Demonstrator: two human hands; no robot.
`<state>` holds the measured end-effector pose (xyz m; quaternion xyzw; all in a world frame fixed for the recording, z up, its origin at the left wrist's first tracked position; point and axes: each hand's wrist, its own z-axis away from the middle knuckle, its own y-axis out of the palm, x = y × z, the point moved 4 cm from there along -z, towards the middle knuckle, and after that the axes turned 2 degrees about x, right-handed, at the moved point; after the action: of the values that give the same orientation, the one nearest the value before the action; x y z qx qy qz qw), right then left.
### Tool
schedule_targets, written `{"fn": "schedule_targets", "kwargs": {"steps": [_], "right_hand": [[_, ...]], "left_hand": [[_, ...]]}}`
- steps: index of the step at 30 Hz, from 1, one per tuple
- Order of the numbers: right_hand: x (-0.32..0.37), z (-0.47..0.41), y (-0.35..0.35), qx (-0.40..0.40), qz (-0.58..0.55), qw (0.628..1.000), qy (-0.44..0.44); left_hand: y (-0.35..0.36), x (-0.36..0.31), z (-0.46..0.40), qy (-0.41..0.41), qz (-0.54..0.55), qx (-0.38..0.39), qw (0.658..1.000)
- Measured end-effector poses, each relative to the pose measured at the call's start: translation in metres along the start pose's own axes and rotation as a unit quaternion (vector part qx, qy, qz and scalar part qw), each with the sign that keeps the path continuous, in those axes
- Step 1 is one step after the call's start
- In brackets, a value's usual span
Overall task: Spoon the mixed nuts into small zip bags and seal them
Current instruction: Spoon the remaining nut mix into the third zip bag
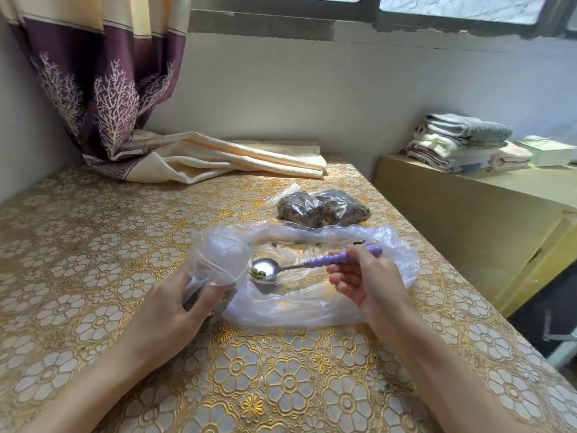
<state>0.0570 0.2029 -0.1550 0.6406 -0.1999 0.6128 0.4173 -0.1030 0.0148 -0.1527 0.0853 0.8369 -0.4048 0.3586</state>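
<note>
So, your left hand [184, 303] is curled round a small clear zip bag [218, 264] just left of centre, fingers clamped on its lower part where some nuts already sit, mouth held open toward the spoon. Your right hand [363, 278] pinches the lilac beaded handle of a metal spoon [299, 265], whose bowl carries only a few greenish bits right at the bag's mouth.

The mixed nuts are mostly gone from the big crumpled clear plastic bag [327, 304] spread on the gold floral tabletop [103, 276]; I can only make out a few scraps [293, 243] along its far edge. Two filled bags [321, 207] lie just behind it, upper middle of the frame.

Handling-wise, that little bag looks thin, floppy and slick, so it'll probably collapse if you let the mouth go. I'd keep the grip low on the filled part for weight and pinch one lip of the opening. The nuts are light and roll easily, so tip the spoon slowly well inside the mouth. For sealing, take both ends of the zip strip, not the belly.
</note>
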Motion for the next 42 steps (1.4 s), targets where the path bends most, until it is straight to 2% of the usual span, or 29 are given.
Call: {"fn": "schedule_targets", "kwargs": {"steps": [4,8,12,16,19,23,25,27,30,33,37,42], "right_hand": [[0.015,0.003,-0.001,-0.025,-0.057,0.997,-0.049],[0.038,0.013,0.008,-0.008,-0.077,0.988,-0.134],[0.048,0.025,0.021,0.036,-0.057,0.980,-0.188],[0.045,0.033,0.033,0.094,0.018,0.967,-0.237],[0.041,0.034,0.038,0.153,0.053,0.956,-0.245],[0.040,0.027,0.032,0.171,0.002,0.960,-0.222],[0.043,0.023,0.023,0.136,-0.038,0.963,-0.229],[0.045,0.016,0.007,0.057,-0.049,0.966,-0.249],[0.044,0.011,-0.018,-0.099,0.069,0.951,-0.285],[0.041,0.009,-0.034,-0.187,0.208,0.912,-0.301],[0.040,0.006,-0.036,-0.214,0.282,0.879,-0.319],[0.036,-0.002,-0.027,-0.196,0.298,0.880,-0.314]], "left_hand": [[0.002,-0.002,-0.003,0.016,-0.002,0.009,1.000],[0.005,0.002,-0.005,0.018,-0.015,-0.003,1.000],[0.007,0.004,-0.006,0.001,-0.015,-0.012,1.000],[0.007,0.006,-0.007,-0.019,0.023,-0.015,0.999],[0.007,0.006,-0.007,-0.036,0.087,-0.002,0.996],[0.006,0.003,-0.006,-0.034,0.106,0.008,0.994],[0.005,0.001,-0.006,-0.031,0.105,0.009,0.994],[0.005,0.000,-0.006,-0.031,0.097,0.009,0.995],[0.004,0.000,-0.005,-0.027,0.080,0.008,0.996],[0.005,0.001,-0.004,-0.020,0.064,0.008,0.998],[0.006,0.000,-0.005,-0.017,0.042,0.015,0.999],[0.005,0.000,-0.004,-0.019,0.027,0.018,0.999]]}}
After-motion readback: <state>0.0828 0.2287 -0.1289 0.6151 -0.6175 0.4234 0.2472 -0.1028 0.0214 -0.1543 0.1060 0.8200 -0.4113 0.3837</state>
